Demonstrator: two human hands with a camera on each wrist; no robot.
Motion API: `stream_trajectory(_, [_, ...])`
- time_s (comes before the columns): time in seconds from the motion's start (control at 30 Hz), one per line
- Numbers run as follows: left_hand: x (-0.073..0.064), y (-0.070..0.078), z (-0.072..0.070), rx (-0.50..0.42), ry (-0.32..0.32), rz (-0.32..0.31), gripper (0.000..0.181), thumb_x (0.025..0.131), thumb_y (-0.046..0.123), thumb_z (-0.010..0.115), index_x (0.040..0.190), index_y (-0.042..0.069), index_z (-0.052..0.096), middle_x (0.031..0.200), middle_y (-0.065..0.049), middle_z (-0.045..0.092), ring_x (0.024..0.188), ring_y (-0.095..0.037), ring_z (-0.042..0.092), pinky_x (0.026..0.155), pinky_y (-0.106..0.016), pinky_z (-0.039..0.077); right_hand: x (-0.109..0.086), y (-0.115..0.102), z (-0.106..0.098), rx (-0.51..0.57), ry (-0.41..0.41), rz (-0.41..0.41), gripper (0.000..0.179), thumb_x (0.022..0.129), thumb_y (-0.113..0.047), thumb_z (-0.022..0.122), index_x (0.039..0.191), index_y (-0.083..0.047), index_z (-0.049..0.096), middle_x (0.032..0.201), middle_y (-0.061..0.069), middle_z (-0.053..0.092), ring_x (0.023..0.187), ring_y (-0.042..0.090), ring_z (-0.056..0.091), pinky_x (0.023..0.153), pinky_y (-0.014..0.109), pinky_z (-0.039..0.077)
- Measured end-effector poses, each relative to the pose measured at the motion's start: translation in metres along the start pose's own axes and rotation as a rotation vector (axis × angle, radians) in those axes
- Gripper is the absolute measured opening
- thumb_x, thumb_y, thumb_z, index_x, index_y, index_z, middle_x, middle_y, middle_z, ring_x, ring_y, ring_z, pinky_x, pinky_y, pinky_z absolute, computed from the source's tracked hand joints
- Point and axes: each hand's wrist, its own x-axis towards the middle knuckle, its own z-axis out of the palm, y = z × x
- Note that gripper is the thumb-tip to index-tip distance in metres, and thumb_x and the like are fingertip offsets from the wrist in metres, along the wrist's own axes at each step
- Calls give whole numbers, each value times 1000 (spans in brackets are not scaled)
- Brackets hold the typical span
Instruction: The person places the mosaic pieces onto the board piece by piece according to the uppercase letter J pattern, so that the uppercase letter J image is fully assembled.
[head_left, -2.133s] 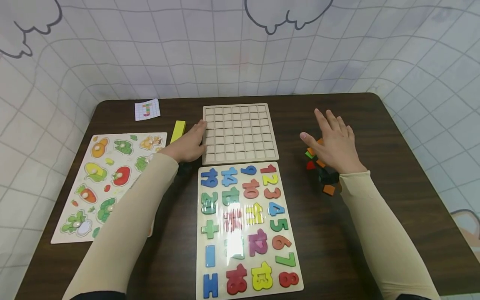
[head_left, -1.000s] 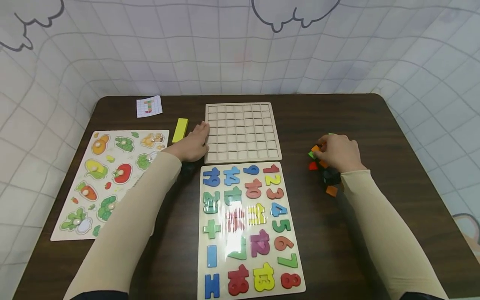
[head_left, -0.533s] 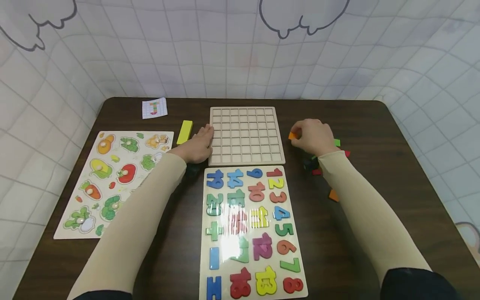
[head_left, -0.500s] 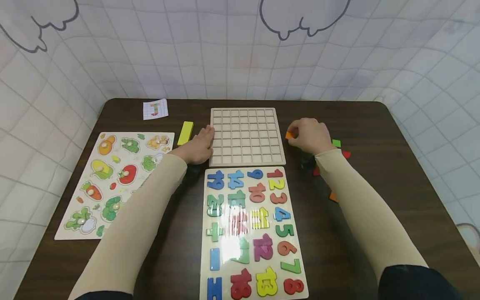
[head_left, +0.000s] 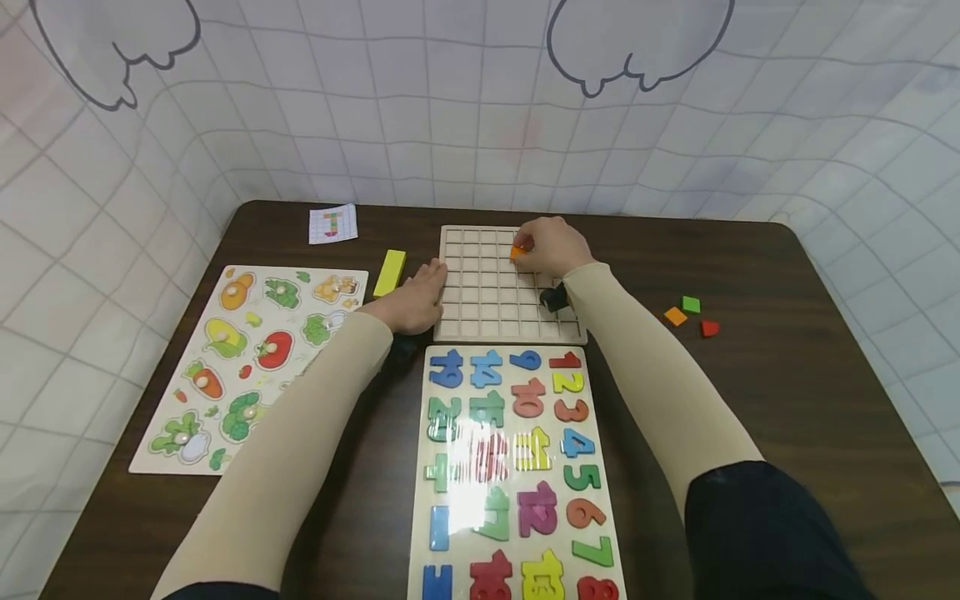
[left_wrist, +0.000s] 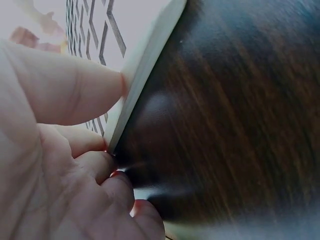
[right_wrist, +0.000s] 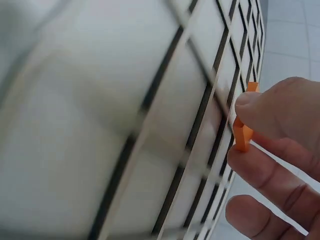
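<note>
Dark wood-grain tabletop [head_left: 832,400], vegetable board [head_left: 153,462] at left, paper card [head_left: 333,224] and yellow block [head_left: 390,273] near it; pale grid board [head_left: 480,285] at centre, number board [head_left: 465,408] just nearer; orange piece [head_left: 675,316], green piece [head_left: 691,305], red piece [head_left: 709,328] grouped at right

The head camera looks forward and down from above the person's side of the bench [head_left: 802,408], wide enough to include the backdrop [head_left: 450,150] behind. The left wrist camera sits close to the left fingers [left_wrist: 95,164], facing the edge of the grid board [head_left: 487,322] at a slant. The right wrist camera skims very near across the board toward the right fingers [right_wrist: 265,176] and backdrop. All three views share the grid board; head and right wrist share the orange piece [right_wrist: 244,136].
</note>
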Motion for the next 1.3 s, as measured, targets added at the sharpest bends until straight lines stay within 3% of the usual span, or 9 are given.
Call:
stream_trajectory(0.2, [1, -2, 1, 5, 1, -7, 72, 108, 18, 37, 166, -1, -2, 175, -18, -11, 164, -35, -7, 134, -51, 5, 18, -13, 7, 32, 13, -6, 27, 97, -24, 70, 122, -15, 75, 118, 7, 73, 107, 27, 67, 95, 52, 54])
stream_trajectory(0.53, [-1, 2, -3, 14, -4, -23, 72, 108, 18, 37, 166, -1, -1, 175, -18, -10, 165, -34, -5, 134, -50, 6, 33, -25, 11, 73, -41, -63, 30, 98, -23, 72, 126, -13, 76, 130, 7, 73, 121, 27, 66, 105, 46, 54])
stream_trajectory(0.9, [3, 0, -1, 14, -4, -27, 72, 108, 18, 38, 166, 0, 0, 176, -17, -9, 164, -34, -5, 134, -50, 6, 35, -31, 13, 68, -38, -62, 29, 97, -20, 73, 124, -11, 76, 127, 9, 73, 119, 27, 66, 104, 46, 55])
stream_trajectory(1.3, [-1, -1, -2, 10, 1, -15, 73, 108, 19, 39, 166, -1, -1, 175, -19, -10, 164, -35, -6, 134, -51, 6, 33, -19, 11, 120, -43, -59, 32, 95, -22, 75, 125, -11, 73, 128, 9, 71, 120, 27, 64, 105, 45, 53])
